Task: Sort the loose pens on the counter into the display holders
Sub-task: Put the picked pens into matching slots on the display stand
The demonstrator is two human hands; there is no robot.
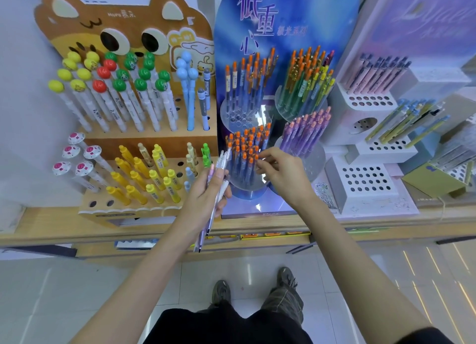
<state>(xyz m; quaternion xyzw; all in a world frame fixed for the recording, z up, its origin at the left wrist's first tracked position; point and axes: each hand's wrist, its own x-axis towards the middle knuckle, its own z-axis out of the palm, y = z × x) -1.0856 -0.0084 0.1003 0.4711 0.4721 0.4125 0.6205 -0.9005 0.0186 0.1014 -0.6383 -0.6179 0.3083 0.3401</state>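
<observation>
Dozens of yellow pens [144, 179] are standing in the cat-shaped stand [77, 29] at far left, tilted back so that their tops are showing. Just right of them, the left hand [206, 197] is gripping a bundle of pale pens [223, 161], fingers curled round the barrels and tips pointing down past the wrist. It seems to be serving as a reserve while the other hand is placing. Next, the orange-capped pens [244, 153] are crowding the round holder [242, 186] of the blue display. The right hand [286, 176] is reaching in from the right, its curled fingertips touching those caps. Whether it is pinching a pen is unclear. Beyond it, purple pens [304, 132] are filling their own holder, and a white block [365, 179] is offering free holes.
</observation>
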